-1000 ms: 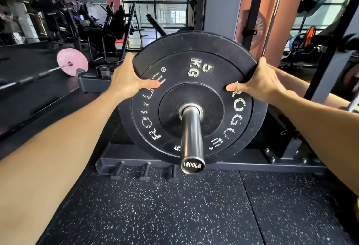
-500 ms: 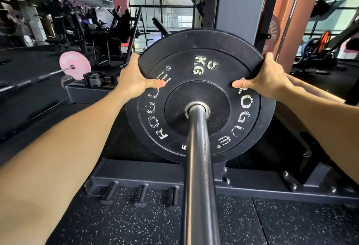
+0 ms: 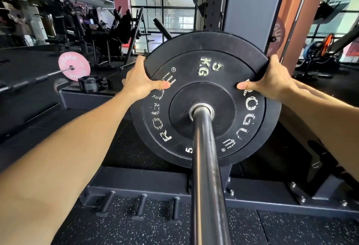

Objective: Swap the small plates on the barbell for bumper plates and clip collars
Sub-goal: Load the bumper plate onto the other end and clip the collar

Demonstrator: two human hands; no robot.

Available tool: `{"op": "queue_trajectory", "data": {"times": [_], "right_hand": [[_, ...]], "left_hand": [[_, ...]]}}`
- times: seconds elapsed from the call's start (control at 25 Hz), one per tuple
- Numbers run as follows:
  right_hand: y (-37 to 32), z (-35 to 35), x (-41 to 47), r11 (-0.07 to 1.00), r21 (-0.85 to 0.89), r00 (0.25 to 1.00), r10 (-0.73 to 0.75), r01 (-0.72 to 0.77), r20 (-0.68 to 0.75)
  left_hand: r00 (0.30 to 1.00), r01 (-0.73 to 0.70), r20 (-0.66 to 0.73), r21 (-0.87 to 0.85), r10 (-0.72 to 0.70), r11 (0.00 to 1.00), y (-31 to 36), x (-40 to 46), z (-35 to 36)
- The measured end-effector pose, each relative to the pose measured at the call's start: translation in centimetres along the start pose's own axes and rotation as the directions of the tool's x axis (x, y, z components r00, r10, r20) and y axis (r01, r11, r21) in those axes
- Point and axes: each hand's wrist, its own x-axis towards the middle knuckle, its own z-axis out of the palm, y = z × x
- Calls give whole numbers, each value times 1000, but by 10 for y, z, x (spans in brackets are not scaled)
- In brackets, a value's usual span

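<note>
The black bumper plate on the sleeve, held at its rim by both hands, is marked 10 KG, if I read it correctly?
Not quite: the head view shows the black bumper plate marked 5 KG. The rest holds: it is on the sleeve, with the left hand and right hand gripping its rim.

A black bumper plate (image 3: 206, 99), marked "5 KG" and "ROGUE" in worn white lettering, was seen upright on the dark steel sleeve of the barbell (image 3: 206, 176), the sleeve passing through its metal-ringed centre hole. At the bar's far end a small pink plate (image 3: 74, 66) was seen, also upright. A black clip collar (image 3: 93, 84) lay on a dark platform near the pink plate.
</note>
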Motion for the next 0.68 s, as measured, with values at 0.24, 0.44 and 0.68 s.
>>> {"op": "queue_trajectory", "data": {"times": [0.24,0.44,0.68], "right_hand": [[-34,-1,-9,960,-273,998,-67,58,-22],[-122,8,2,899,-240,923,-384,366,-31],[-260,61,32,853,-128,859,-484,505,166]], "left_hand": [[990,25,124,323,-68,946,12,-6,-37],[985,77,128,291,-119,954,-14,6,-111],[989,120,51,304,-142,945,-57,39,-219]]}}
